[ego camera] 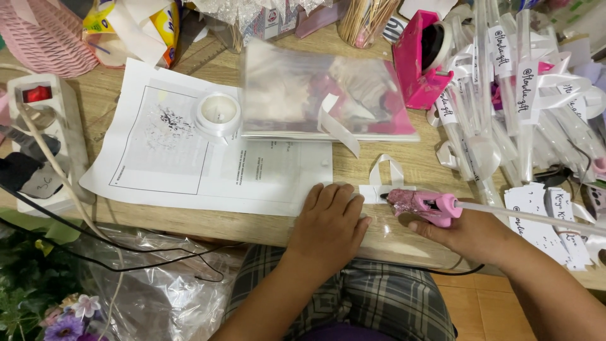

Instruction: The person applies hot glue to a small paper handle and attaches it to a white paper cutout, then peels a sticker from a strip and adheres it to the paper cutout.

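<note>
My right hand (464,230) grips a pink glue gun (424,204) with a white glue stick sticking out at its back, its nozzle pointing left at a folded white ribbon loop (386,178) on the wooden table (404,158). My left hand (329,221) lies flat, palm down, on the table edge, fingers pressing a clear plastic wrapper and the ribbon's end beside a printed sheet of paper (208,158).
A roll of white ribbon (218,113) sits on the paper. A stack of clear bags (315,95) lies behind, a pink tape dispenser (420,60) to its right. Wrapped items with labels (511,101) pile at right. A power strip (41,139) stands left, with flowers in plastic below.
</note>
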